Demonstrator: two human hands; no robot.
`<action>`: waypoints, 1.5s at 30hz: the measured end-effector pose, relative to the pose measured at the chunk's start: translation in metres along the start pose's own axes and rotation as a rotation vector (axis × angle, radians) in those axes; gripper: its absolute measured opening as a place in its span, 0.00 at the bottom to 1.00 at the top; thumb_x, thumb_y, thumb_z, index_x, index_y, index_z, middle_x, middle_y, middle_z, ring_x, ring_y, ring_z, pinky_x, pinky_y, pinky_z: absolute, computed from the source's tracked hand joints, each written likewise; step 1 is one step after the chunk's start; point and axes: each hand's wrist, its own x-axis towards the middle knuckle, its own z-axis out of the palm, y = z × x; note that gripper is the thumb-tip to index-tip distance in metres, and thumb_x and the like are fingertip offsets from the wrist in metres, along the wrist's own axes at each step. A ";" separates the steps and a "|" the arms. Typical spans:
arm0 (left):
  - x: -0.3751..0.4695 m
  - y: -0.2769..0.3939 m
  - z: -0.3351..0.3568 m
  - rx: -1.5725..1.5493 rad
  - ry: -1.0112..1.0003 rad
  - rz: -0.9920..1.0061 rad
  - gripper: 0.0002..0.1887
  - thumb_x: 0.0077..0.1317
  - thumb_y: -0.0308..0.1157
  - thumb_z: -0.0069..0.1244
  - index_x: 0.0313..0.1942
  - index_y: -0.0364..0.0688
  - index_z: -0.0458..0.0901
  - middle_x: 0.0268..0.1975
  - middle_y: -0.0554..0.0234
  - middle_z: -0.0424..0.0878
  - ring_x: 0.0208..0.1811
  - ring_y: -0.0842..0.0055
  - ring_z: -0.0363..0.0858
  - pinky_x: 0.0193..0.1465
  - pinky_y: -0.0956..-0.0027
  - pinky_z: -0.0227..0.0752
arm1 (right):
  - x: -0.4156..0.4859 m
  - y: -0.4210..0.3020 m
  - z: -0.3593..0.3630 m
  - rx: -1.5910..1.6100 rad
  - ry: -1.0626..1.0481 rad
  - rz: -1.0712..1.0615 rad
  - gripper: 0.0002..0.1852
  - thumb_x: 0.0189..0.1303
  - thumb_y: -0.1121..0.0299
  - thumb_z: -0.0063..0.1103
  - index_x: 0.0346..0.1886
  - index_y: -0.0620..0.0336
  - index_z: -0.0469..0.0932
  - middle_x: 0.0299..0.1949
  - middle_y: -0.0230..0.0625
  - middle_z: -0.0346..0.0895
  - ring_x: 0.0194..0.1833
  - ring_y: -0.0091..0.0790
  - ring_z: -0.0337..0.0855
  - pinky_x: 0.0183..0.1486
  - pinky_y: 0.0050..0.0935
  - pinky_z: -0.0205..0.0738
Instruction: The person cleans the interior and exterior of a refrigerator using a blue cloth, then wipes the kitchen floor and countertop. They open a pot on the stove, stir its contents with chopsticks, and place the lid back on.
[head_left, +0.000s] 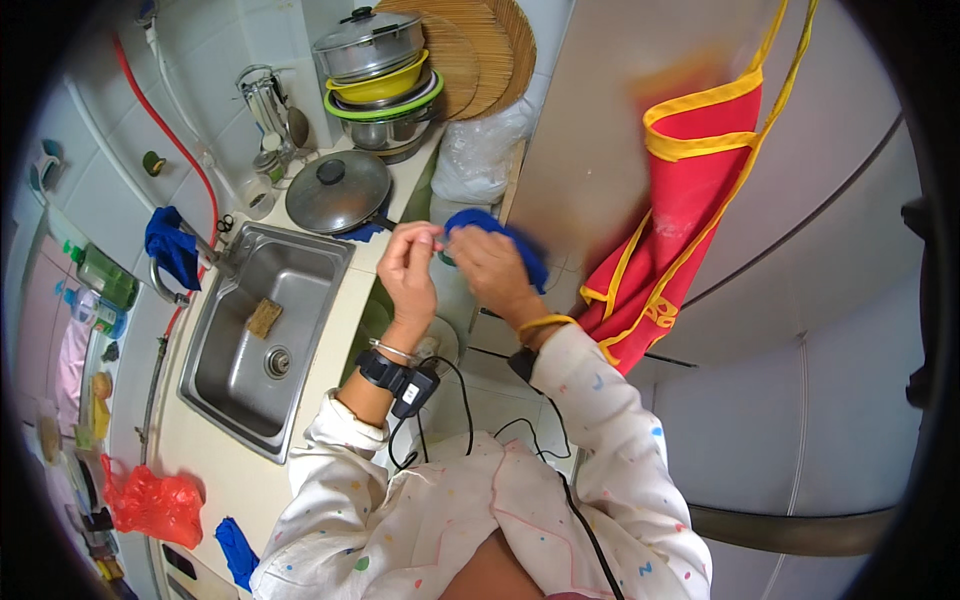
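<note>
A blue cloth (534, 259) is in my right hand (491, 266). Both are blurred by motion, and the cloth shows beyond the fingers and along the outer side of the hand. My left hand (409, 274) is raised close beside it, fingers curled and the thumb near the fingertips. Its fingertips come near the cloth's left end; whether they pinch anything is too unclear to tell. Both hands are in the air, to the right of the counter edge and the lidded pan (337, 191).
Left of me is a steel sink (247, 375) with a sponge (264, 318) inside. Other blue cloths hang on the faucet (171, 247) and lie on the counter (236, 551). Stacked pots (375, 45) stand at the back. A red apron (690, 195) hangs at right. Black cables (465, 397) dangle below my wrists.
</note>
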 end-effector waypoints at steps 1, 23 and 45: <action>0.004 0.005 -0.006 -0.017 0.046 -0.023 0.09 0.69 0.28 0.44 0.35 0.32 0.80 0.38 0.62 0.80 0.32 0.83 0.74 0.37 0.79 0.68 | 0.006 -0.007 0.003 0.125 -0.159 0.018 0.17 0.50 0.73 0.55 0.46 0.58 0.78 0.53 0.36 0.76 0.54 0.35 0.74 0.46 0.35 0.65; 0.053 0.044 0.105 0.636 -0.403 1.041 0.19 0.48 0.20 0.54 0.44 0.41 0.81 0.38 0.62 0.79 0.38 0.67 0.78 0.38 0.68 0.73 | -0.028 0.064 -0.140 -0.105 0.485 0.198 0.28 0.38 0.88 0.54 0.49 0.60 0.77 0.48 0.45 0.77 0.47 0.49 0.78 0.53 0.41 0.73; 0.043 -0.016 -0.048 0.502 -0.169 0.072 0.20 0.57 0.25 0.57 0.52 0.40 0.78 0.54 0.49 0.77 0.55 0.67 0.77 0.57 0.69 0.71 | 0.007 -0.010 -0.049 0.260 0.399 -0.003 0.21 0.40 0.85 0.52 0.42 0.62 0.80 0.44 0.39 0.79 0.49 0.41 0.78 0.55 0.41 0.67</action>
